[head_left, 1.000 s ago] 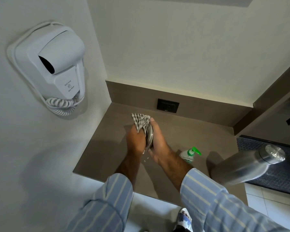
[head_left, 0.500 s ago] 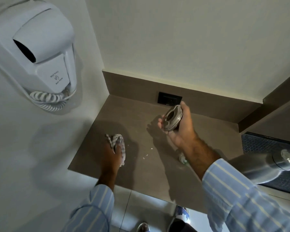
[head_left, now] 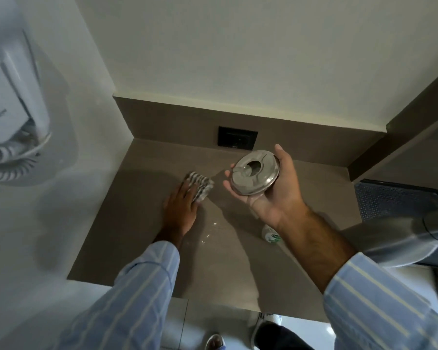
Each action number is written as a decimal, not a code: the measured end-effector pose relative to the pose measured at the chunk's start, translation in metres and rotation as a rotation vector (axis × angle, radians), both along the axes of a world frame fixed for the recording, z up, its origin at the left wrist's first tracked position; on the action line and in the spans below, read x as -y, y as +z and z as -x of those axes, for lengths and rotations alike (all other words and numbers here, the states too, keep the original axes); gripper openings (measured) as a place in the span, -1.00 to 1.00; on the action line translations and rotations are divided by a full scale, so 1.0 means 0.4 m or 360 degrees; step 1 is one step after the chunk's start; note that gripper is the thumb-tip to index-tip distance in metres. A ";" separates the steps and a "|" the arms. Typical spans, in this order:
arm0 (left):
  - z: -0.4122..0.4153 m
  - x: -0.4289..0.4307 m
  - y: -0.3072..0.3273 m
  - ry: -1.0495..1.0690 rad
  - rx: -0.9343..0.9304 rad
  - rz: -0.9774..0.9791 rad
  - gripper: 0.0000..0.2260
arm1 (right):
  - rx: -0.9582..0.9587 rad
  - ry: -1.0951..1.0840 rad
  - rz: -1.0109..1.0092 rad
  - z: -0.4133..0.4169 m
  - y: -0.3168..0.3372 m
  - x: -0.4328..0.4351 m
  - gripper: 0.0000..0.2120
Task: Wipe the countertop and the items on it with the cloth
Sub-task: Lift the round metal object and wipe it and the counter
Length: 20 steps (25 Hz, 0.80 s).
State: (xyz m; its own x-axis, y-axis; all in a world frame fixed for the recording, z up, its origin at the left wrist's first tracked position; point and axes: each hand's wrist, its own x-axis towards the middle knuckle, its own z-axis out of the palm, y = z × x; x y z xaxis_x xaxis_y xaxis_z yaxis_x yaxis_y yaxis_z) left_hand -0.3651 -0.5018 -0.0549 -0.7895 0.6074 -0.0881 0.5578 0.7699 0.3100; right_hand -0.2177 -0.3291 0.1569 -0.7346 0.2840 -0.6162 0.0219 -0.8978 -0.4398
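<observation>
The brown worktop [head_left: 142, 238] fills the middle of my view, its 12 o'clock edge meeting the upstand with a black socket plate [head_left: 237, 137]. At 3 o'clock a steel flask [head_left: 402, 238] lies blurred and cut off. My right hand [head_left: 271, 193], lifted at 1 o'clock, has its grip curled half open around a round metal ashtray [head_left: 254, 173], keeping it clear. My left hand [head_left: 180, 208] presses the checked cloth [head_left: 200, 185] flat on the worktop at 11 o'clock, fingers spread, closed on nothing. I should sweep toward the white specks [head_left: 209, 231] with even pressure. A small bottle [head_left: 271, 233] hides mostly behind my right wrist; the wall-mounted hair dryer [head_left: 10, 107] at 9 o'clock is smeared.
</observation>
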 end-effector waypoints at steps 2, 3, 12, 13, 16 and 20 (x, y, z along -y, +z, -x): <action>0.010 -0.061 -0.001 -0.0277 0.0043 -0.0078 -0.55 | -0.0040 -0.0027 0.0050 -0.006 -0.008 -0.002 -0.27; 0.008 -0.087 0.006 -0.0410 0.0043 -0.0096 -0.54 | -0.0053 -0.0039 0.0056 -0.008 -0.008 -0.004 -0.26; -0.122 0.130 0.002 -0.0773 0.0181 -0.0458 -0.56 | -0.0028 -0.0074 0.0118 -0.016 -0.016 0.040 -0.35; -0.152 0.168 0.000 -0.0741 0.0148 -0.0462 -0.55 | -0.0029 -0.0065 0.0121 -0.014 -0.018 0.049 -0.39; -0.263 0.255 0.005 -0.0664 0.0164 -0.0480 -0.57 | -0.0007 -0.0005 0.0115 -0.006 -0.027 0.076 -0.51; -0.436 0.326 0.016 -0.0599 0.0142 -0.0480 -0.58 | 0.0217 0.0148 -0.0032 0.013 -0.082 0.127 -0.59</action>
